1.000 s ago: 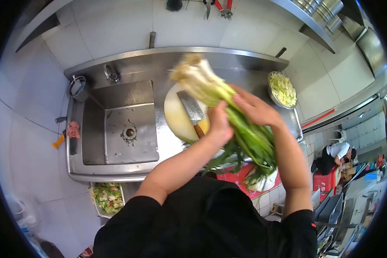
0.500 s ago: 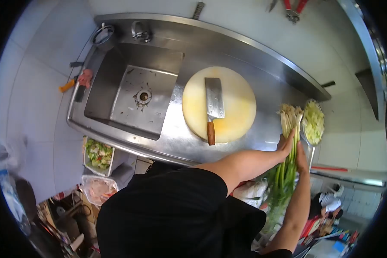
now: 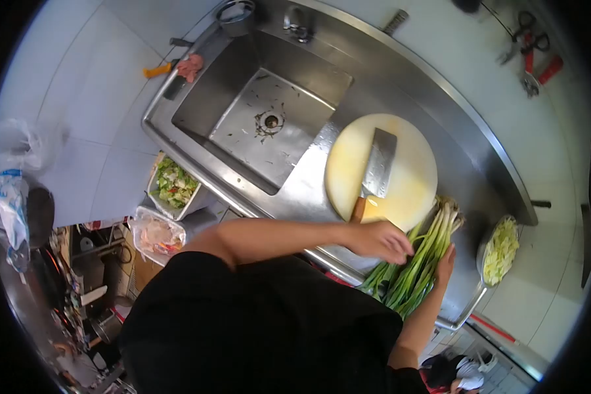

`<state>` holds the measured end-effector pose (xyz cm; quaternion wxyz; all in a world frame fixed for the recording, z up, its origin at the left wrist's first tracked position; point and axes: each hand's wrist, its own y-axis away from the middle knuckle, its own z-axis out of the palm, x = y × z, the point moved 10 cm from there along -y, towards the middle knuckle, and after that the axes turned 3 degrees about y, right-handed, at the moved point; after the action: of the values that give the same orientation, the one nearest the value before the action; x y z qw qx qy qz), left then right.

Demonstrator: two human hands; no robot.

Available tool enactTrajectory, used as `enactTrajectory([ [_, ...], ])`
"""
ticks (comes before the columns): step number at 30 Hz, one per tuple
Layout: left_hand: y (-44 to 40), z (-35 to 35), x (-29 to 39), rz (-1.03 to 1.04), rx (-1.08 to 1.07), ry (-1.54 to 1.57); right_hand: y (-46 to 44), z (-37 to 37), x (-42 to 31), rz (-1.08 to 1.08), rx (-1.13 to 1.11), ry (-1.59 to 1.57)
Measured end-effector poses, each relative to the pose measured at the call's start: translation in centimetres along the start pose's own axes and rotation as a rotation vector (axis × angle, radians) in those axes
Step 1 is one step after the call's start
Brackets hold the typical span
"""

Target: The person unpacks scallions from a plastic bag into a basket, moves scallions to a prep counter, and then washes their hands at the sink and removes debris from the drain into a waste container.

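Onions (image 3: 428,259) now lie on the table (image 3: 467,279), between board (image 3: 345,157) and bowl (image 3: 482,259); the left hand (image 3: 379,241) has let go, fingers loosely curled, while the right hand (image 3: 445,264) rests against their side, fingers extended.

You are wearing a matt cloth shirt (image 3: 243,322) and facing a shiny metal sink (image 3: 243,128), smooth board (image 3: 410,174) and wooden-handled metal cleaver (image 3: 380,163).

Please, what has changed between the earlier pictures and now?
The green onions, first held up over the board, then beside the bowl, now lie on the counter between them. The left hand seems to have let go; the right hand still touches their side. The cleaver stays on the board.
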<state>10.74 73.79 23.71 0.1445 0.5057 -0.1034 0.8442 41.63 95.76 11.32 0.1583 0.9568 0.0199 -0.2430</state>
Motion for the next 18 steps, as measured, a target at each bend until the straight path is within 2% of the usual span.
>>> enactTrajectory([
  [2,8.2,-9.0,2.0,-0.127,0.264,0.107,0.6,-0.2,-1.1,0.02,0.026,0.009],
  [3,12.9,-15.1,2.8,0.025,0.498,0.011,0.7,-0.9,-0.6,0.023,0.099,-0.008],
  [4,18.7,-21.7,2.8,0.016,0.766,-0.375,0.8,-1.6,-0.1,0.029,0.172,-0.027],
  [5,24.4,-24.9,6.0,0.028,0.976,-0.636,1.0,-1.5,-0.2,0.021,0.168,-0.027],
  [7,37.8,-33.5,6.2,-0.036,1.371,-0.805,3.0,-3.7,-1.4,-0.048,0.369,-0.116],
  [8,44.7,-36.5,6.4,-0.103,1.632,-0.85,4.2,-3.5,-2.6,-0.041,0.365,-0.111],
  [10,57.7,-43.6,5.4,-0.299,1.904,-1.077,10.4,-4.7,-9.1,-0.114,0.626,0.016],
  [11,61.6,-45.2,5.5,-0.384,2.066,-1.187,12.3,-3.1,-11.1,-0.092,0.622,0.036],
  [12,62.2,-45.9,5.5,-0.412,2.037,-1.18,14.5,-1.9,-14.4,-0.214,0.66,0.024],
  [13,63.3,-45.8,5.8,-0.587,2.136,-1.116,16.9,-0.5,-18.0,-0.336,0.694,0.015],
  [14,64.0,-46.0,5.5,-0.762,2.226,-1.049,18.7,2.8,-21.8,-0.391,0.583,-0.082],
  [15,63.0,-46.8,3.8,-0.785,2.189,-1.044,20.7,6.0,-25.7,-0.441,0.474,-0.177],
  [17,59.8,-44.8,2.0,-0.768,2.267,-1.339,23.8,14.1,-32.2,-0.609,0.304,0.011],
  [18,58.1,-43.9,1.8,-0.751,2.248,-1.252,23.9,19.8,-32.6,-0.592,0.097,-0.031],
])
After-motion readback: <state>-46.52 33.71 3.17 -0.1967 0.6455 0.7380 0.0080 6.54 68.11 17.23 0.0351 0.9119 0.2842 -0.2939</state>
